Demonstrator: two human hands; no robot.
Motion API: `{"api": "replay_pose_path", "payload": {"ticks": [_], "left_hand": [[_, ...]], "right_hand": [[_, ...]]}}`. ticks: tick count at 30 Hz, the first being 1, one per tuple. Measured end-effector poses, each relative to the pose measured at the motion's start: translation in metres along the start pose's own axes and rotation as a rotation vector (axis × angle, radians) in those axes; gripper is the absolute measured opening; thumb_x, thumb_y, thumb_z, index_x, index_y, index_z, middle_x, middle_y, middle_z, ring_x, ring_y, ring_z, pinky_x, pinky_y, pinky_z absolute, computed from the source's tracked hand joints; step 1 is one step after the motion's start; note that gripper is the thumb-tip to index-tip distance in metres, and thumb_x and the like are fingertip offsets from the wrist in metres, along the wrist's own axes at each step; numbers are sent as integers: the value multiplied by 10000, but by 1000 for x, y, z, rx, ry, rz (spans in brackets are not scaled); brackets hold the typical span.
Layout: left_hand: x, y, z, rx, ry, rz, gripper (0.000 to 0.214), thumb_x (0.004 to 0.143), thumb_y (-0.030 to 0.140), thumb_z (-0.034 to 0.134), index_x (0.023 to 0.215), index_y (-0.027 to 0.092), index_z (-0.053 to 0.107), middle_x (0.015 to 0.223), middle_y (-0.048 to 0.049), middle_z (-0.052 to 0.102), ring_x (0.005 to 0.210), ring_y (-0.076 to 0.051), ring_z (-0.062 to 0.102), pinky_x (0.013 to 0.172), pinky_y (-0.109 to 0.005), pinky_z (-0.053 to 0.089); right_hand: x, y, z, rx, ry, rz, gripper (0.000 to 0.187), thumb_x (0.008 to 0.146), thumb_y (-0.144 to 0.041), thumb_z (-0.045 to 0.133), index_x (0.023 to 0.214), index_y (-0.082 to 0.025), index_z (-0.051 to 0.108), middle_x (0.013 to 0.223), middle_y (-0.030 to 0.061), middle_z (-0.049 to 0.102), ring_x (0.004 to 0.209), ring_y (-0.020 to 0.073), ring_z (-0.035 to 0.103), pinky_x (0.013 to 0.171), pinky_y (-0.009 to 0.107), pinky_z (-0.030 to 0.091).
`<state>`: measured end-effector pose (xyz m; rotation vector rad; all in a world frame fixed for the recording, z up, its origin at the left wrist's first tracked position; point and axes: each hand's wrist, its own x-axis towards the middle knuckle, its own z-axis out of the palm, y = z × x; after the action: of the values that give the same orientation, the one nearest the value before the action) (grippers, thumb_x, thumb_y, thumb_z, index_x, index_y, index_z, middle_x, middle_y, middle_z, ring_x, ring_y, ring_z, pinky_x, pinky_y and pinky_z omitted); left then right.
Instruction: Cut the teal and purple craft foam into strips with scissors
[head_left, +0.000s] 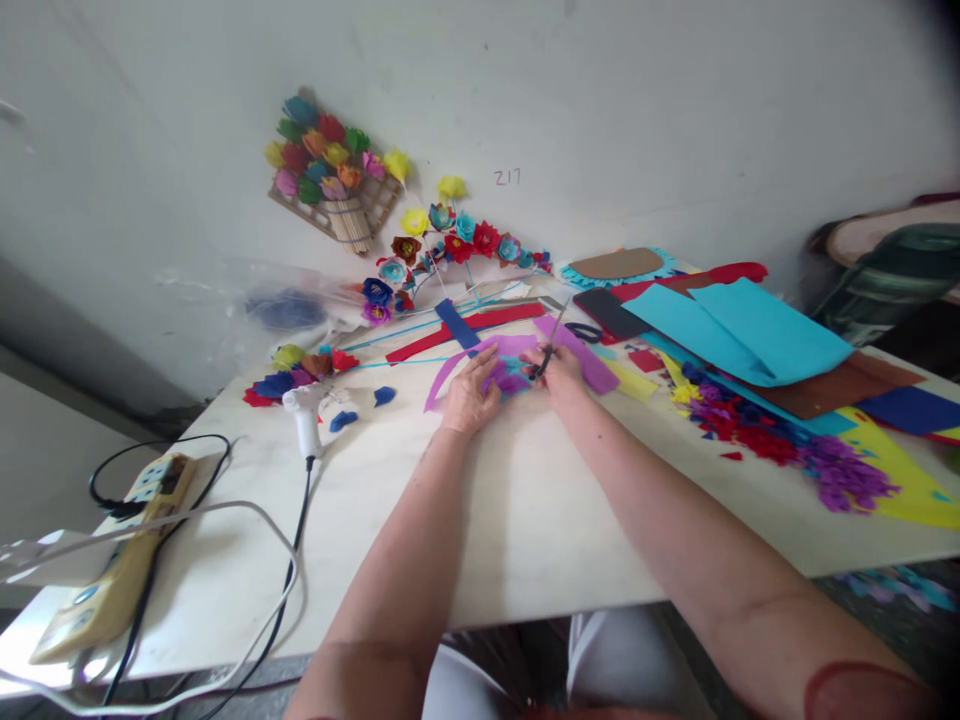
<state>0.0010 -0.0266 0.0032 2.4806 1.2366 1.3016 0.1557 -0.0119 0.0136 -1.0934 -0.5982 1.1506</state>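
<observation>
My left hand [472, 392] lies over a curved strip of purple paper [442, 385], its fingers stretched out on the table. Close beside it, my right hand [562, 372] grips a pair of scissors [556, 335] by the dark handles, with the blades pointing up and away. Small light-blue pieces [514, 368] show between the two hands, partly covered by the fingers. Another purple sheet [596, 365] extends behind and to the right of my right hand.
A white glue gun [304, 420] and a power strip [120, 560] with cables sit at left. Paper flowers [484, 240] stand at the back. Blue sheets [772, 325], a phone [609, 314] and piles of cut petals [840, 470] lie at right. Blue petals [384, 396] lie left.
</observation>
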Motion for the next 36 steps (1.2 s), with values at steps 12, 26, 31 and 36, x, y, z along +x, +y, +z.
{"api": "replay_pose_path", "payload": {"ticks": [12,26,31,36], "left_hand": [[-1,5,-2,-102,129,-50,256,809,353,529,703,168,671,916,-104,702,791,-184,649,727,-300,491],[10,8,6,-1165,-86,-850,557,701,657,536,736,107,615,598,-93,639,357,-85,468,312,-207,194],[11,3,2,-1386,191,-899,284,625,339,726,658,125,544,505,1,550,396,-56,472,319,-153,187],[7,-2,1,-1348,313,-847,210,556,183,758,675,104,603,514,10,555,436,-60,497,368,-156,309]], "right_hand": [[-3,-3,4,9,13,-80,273,617,-81,634,827,-186,496,484,-82,521,362,82,523,292,138,224],[-15,2,11,30,-198,-188,435,498,-270,717,862,-190,494,511,-98,516,385,83,514,330,165,237],[-23,5,16,-28,-268,-178,434,489,-271,725,853,-186,505,489,-105,492,373,88,513,346,170,283],[-25,5,17,-113,-265,-150,415,500,-279,727,838,-185,504,502,-95,498,398,102,538,359,176,322]]}}
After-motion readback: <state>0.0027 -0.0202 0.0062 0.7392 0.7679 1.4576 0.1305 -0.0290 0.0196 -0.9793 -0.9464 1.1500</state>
